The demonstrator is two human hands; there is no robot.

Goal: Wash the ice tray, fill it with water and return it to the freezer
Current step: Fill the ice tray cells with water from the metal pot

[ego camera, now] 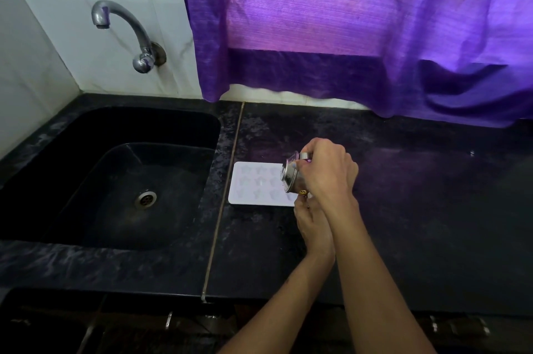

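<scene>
Ice tray (253, 185): one, white, lying flat on the black counter (403, 209), at 3 o'clock from the sink (115, 174) and just past the counter seam. Its long axis runs from 9 to 3 o'clock; star-shaped pockets face up, about a dozen visible. Whether they hold water cannot be told. Two hands are present. Right hand (326, 172): fingers curled closed around one steel cup (291, 177), tilted with its mouth toward 9 o'clock, over the tray's 3 o'clock end. Left hand (313, 226): under the right wrist, fingertips at the tray's near right corner; finger spread cannot be told. One tap (127, 33) is on the wall at 12 o'clock above the sink.
</scene>
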